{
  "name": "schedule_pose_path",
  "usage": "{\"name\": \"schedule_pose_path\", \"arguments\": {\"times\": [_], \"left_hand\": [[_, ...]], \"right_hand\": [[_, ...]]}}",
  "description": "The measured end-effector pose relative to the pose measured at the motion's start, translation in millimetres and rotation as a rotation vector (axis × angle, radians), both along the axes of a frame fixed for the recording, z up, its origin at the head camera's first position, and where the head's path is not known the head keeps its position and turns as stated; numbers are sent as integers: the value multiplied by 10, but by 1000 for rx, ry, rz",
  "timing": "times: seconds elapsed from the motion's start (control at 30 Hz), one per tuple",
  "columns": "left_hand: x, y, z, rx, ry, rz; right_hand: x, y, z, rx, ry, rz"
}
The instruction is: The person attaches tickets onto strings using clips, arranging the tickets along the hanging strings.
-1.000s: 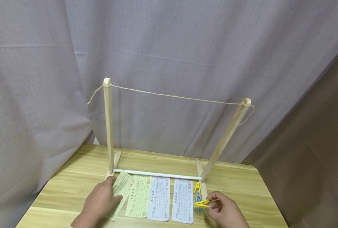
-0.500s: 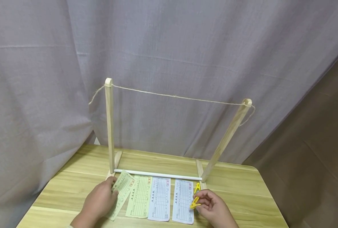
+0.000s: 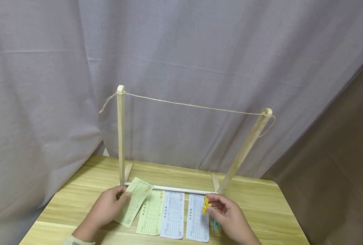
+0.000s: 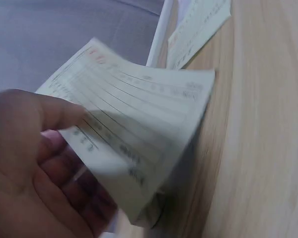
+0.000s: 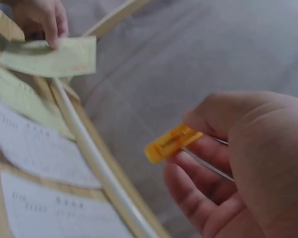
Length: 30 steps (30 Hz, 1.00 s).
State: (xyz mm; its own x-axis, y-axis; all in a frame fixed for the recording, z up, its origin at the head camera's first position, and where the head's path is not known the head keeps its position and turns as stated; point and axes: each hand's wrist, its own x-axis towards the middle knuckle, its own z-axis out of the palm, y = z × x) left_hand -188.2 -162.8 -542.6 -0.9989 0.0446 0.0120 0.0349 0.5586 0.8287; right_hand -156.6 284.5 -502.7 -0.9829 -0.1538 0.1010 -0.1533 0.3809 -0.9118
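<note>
My left hand [image 3: 106,206] pinches a yellow-green printed slip [image 3: 135,200] along its left edge. In the left wrist view the slip is lifted off the table and bends, with the thumb on its printed face. A yellow clothespin [image 5: 171,144] is pinched between the thumb and fingers of my right hand [image 3: 227,214], above the rightmost slip. Still lying on the table are another yellow-green slip [image 3: 151,214] and two bluish-white slips [image 3: 172,217], [image 3: 197,221]. Blue clothespins [image 3: 216,225] lie partly hidden beneath my right hand.
Behind the slips stands a wooden frame with a left post [image 3: 121,136] and a right post [image 3: 245,149]. A thin twine [image 3: 190,105] stretches between their tops. A white rod [image 3: 181,189] joins their feet on the wooden table [image 3: 261,211]. Grey curtain [image 3: 181,61] hangs behind.
My left hand has raised the yellow-green slip off the table. My right hand has moved left and slightly up with the yellow clothespin, which has turned upright.
</note>
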Motion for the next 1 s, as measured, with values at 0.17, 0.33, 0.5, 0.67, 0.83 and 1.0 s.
{"name": "schedule_pose_path", "arguments": {"times": [0.17,0.33,0.5,0.67,0.83,1.0], "left_hand": [[-37,-16,21,191,-6,35],[-91,-21,189,266,40,63],[-155,35,457,290,110,92],[-192,76,710,325,165,115],[-196,89,871,365,204,144],[-214,111,983,398,255,145]], "right_hand": [[-40,-133,199,-4,97,-31],[-95,-221,448,23,222,34],[-151,-281,751,58,321,129],[-230,-371,1050,46,389,218],[-291,-481,1326,38,402,255],[-336,-585,1547,47,427,252]]}}
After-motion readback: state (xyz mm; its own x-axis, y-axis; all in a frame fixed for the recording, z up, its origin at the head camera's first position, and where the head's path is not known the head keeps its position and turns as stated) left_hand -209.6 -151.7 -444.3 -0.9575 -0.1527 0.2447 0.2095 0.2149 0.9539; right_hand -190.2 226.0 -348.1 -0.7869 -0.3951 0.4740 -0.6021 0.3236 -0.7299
